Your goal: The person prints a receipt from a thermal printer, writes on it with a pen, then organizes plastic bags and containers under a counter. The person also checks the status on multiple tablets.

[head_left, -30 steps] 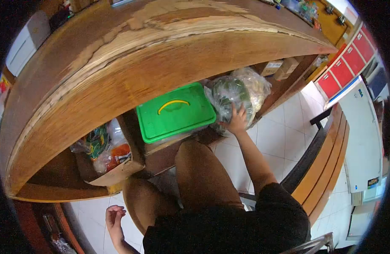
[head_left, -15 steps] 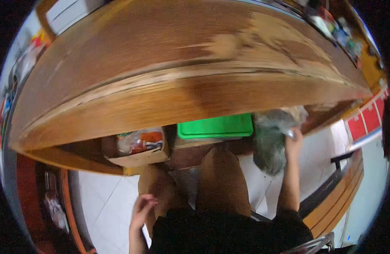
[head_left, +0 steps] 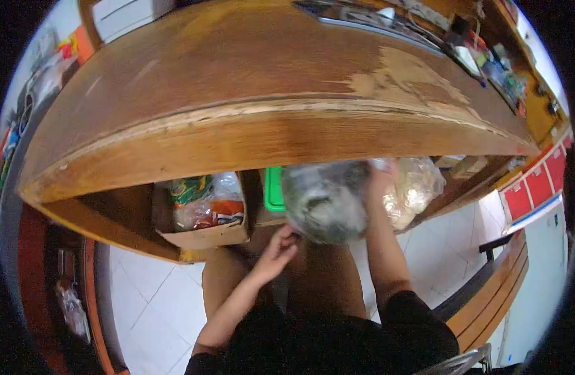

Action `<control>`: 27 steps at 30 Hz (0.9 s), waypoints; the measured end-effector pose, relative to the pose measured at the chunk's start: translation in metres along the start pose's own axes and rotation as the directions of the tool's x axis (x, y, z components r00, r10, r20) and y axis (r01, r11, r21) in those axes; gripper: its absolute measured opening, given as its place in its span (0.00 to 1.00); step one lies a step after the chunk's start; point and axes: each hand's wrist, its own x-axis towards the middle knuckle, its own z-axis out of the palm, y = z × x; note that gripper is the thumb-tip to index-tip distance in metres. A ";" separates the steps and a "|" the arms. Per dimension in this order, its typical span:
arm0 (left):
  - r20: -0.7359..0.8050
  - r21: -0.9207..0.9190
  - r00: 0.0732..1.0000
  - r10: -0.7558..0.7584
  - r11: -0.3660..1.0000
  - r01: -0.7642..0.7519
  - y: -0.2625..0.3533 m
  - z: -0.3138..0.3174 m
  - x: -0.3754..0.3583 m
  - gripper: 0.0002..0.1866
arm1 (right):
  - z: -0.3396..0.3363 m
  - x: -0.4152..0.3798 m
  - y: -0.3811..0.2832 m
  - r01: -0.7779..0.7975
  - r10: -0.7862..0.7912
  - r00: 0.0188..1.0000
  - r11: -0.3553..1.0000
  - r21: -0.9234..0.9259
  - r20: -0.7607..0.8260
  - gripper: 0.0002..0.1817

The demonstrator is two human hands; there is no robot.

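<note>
My right hand (head_left: 381, 178) grips the top of a clear plastic bag (head_left: 328, 203) with dark and pale contents, which hangs over my lap in front of the shelf. My left hand (head_left: 281, 249) is at the bag's lower left edge, its fingers loosely bent and apart. The bag covers most of a green lid (head_left: 274, 189). Further left on the shelf stands an open cardboard box (head_left: 203, 238) with plastic packets inside. Another clear bag (head_left: 418, 187) with pale contents lies right of my right hand.
The wooden tabletop (head_left: 237, 62) overhangs the shelf. A wooden bench (head_left: 493, 300) stands at the lower right, near red drawers (head_left: 537, 181). Assorted items lie at the top right. White floor tiles (head_left: 156, 300) show below.
My right hand has moved left with the dark bag, now in front of the green lid. My left hand has risen to the bag. The pale bag on the right shows more fully.
</note>
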 end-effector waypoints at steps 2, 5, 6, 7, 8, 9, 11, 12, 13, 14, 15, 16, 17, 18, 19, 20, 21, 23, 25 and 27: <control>-0.196 0.137 0.980 -0.021 0.989 0.048 -0.007 -0.014 0.013 0.30 | 0.003 0.020 0.080 0.290 -0.202 0.902 0.938 -0.189 0.383 0.16; -0.255 0.352 0.967 0.015 0.933 0.079 -0.021 -0.040 0.029 0.32 | -0.022 0.024 0.106 0.624 -0.271 0.700 0.682 -0.381 0.661 0.23; -0.281 0.478 0.960 0.015 0.869 0.127 -0.014 -0.042 0.032 0.33 | -0.035 0.024 0.109 0.804 -0.263 0.581 0.334 -0.493 0.770 0.27; -0.311 0.591 0.950 0.018 0.787 0.179 -0.010 -0.043 0.035 0.35 | -0.055 0.027 0.123 0.795 -0.270 0.596 0.332 -0.507 0.756 0.27; -0.383 0.521 0.922 -0.045 0.814 0.257 -0.036 -0.048 0.045 0.38 | -0.081 0.032 0.144 0.632 -0.148 0.760 0.396 -0.666 0.633 0.32; -0.371 0.529 0.927 -0.046 0.811 0.252 -0.033 -0.046 0.056 0.38 | -0.093 0.032 0.147 0.438 -0.013 0.877 0.429 -0.790 0.479 0.37; -0.324 -0.313 0.673 -0.665 0.747 0.587 -0.030 -0.039 0.078 0.39 | -0.109 0.032 0.158 0.215 0.256 0.845 0.641 -0.737 0.469 0.41; -0.270 -0.429 0.686 -0.675 0.723 0.542 -0.048 -0.043 0.088 0.36 | -0.114 0.030 0.159 -0.060 0.487 0.715 0.757 -0.650 0.502 0.46; -0.263 -0.416 0.693 -0.671 0.727 0.546 -0.064 -0.043 0.091 0.36 | -0.118 0.023 0.175 -0.065 0.482 0.726 0.758 -0.649 0.490 0.46; -0.244 -0.461 0.757 -0.606 0.759 0.459 -0.079 -0.043 0.092 0.38 | -0.120 0.014 0.205 -0.087 0.493 0.792 0.675 -0.733 0.360 0.47; -0.227 -0.508 0.815 -0.534 0.779 0.369 -0.086 -0.039 0.099 0.42 | -0.121 0.013 0.229 -0.122 0.484 0.846 0.583 -0.803 0.223 0.49; -0.284 -0.541 0.837 -0.468 0.799 0.263 -0.053 -0.020 0.096 0.37 | -0.123 0.016 0.244 -0.130 0.477 0.854 0.581 -0.803 0.207 0.49; -0.270 -0.535 0.841 -0.469 0.799 0.274 -0.048 -0.018 0.096 0.37 | -0.125 0.017 0.257 -0.046 0.467 0.840 0.567 -0.822 0.275 0.49; -0.321 -0.575 0.829 -0.458 0.790 0.213 -0.050 -0.018 0.092 0.35 | -0.127 0.017 0.265 0.038 0.462 0.819 0.551 -0.834 0.342 0.49; -0.373 -0.612 0.809 -0.453 0.776 0.152 -0.052 -0.018 0.085 0.34 | -0.124 0.015 0.271 0.025 0.468 0.820 0.545 -0.838 0.328 0.49; -0.411 -0.622 0.802 -0.432 0.777 0.100 -0.053 -0.017 0.078 0.32 | -0.116 0.011 0.278 0.109 0.327 0.855 0.646 -0.755 0.403 0.49; -0.407 -0.619 0.801 -0.438 0.778 0.111 -0.058 -0.017 0.074 0.32 | -0.103 0.007 0.281 0.204 0.170 0.872 0.727 -0.656 0.459 0.48; -0.514 -0.577 0.773 -0.372 0.817 0.010 -0.055 -0.012 0.073 0.33 | -0.068 0.004 0.300 0.406 0.187 0.788 0.559 -0.723 0.586 0.46; -0.429 -0.569 0.842 -0.327 0.822 0.029 -0.046 -0.008 0.067 0.32 | -0.037 0.007 0.296 0.439 0.172 0.756 0.583 -0.684 0.631 0.44; -0.375 -0.573 0.849 -0.371 0.813 0.103 -0.046 -0.011 0.062 0.32 | -0.075 0.024 0.295 0.472 0.157 0.719 0.604 -0.642 0.677 0.41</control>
